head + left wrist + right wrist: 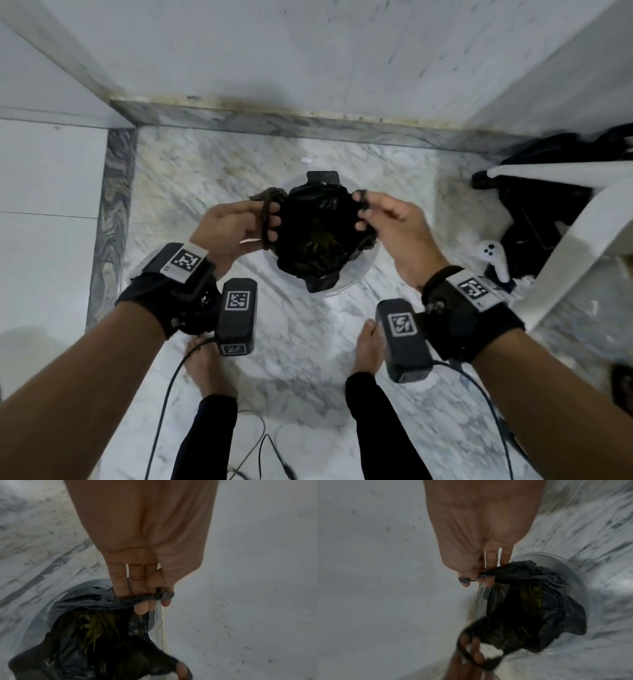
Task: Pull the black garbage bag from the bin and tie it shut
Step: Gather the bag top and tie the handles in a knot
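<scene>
Two thin loop handles suit lifting this soft, light-looking black garbage bag (315, 233) from its bin (363, 270). Left hand (227, 228) fingers hook one; right hand (390, 219) pinches the other.

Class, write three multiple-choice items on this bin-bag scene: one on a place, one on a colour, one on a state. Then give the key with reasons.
1. Where is the garbage bag?
A. still partly in the bin
B. flat on the floor
C. on the chair

2. What colour is the waste inside?
A. red
B. yellow-green
C. blue

3. The bag's mouth is:
A. knotted
B. held open
C. taped

Key: A, its lower part sits inside the bin rim; B, yellow-green scraps show in the opening; B, the left hand and right hand each hold a handle loop apart.
</scene>
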Demonstrator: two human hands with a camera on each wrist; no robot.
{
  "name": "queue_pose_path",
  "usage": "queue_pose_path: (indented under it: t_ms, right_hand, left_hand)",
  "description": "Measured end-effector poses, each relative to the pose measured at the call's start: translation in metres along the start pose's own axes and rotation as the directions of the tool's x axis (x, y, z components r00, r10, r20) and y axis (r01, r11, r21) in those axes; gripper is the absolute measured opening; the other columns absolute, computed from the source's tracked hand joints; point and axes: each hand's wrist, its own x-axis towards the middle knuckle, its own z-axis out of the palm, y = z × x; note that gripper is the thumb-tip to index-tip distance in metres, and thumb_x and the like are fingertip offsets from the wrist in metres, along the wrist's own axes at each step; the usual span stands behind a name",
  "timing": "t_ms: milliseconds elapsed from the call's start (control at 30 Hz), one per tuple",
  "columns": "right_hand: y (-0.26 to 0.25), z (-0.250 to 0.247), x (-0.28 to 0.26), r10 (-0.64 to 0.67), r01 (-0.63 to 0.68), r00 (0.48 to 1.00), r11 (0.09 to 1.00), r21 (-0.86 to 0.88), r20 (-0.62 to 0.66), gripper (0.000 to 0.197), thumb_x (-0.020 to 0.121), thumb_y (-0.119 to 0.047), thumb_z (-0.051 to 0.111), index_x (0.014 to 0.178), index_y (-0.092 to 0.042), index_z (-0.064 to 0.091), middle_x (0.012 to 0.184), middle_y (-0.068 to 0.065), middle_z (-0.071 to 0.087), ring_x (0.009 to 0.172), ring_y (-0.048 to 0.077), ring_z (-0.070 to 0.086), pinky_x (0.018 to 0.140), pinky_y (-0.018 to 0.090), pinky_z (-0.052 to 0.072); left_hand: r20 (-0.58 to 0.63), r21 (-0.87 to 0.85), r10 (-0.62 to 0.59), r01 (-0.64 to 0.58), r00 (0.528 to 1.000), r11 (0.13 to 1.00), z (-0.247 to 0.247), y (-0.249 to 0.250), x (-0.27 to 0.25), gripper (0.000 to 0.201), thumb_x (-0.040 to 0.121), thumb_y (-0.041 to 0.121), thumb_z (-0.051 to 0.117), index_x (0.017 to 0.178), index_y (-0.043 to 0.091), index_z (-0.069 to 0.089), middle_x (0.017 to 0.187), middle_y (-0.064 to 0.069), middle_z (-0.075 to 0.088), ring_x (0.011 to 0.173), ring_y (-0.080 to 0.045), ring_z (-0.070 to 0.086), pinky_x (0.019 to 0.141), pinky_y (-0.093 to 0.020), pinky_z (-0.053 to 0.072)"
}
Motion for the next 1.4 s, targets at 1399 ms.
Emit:
queue_pose_path:
  t_ms: [1399]
  right_hand:
    - [0.047, -0.018, 0.070, -0.212, 0.392, 0.910, 0.155, -0.907, 0.357, 0.034, 0.088, -0.011, 0.044, 0.102, -0.026, 0.072, 0.097, 0.011, 0.069, 0.096, 0.036, 0.054, 0.075, 0.039, 0.034]
  left_hand:
    - [-0.052, 0.850, 0.464, -0.205, 0.884, 0.486, -0.024, -0.026, 0.066, 0.033, 0.087, 0.009, 0.045, 0.092, 0.021, 0.075, 0.103, -0.013, 0.063, 0.076, -0.030, 0.056, 0.073, -0.037, 0.050]
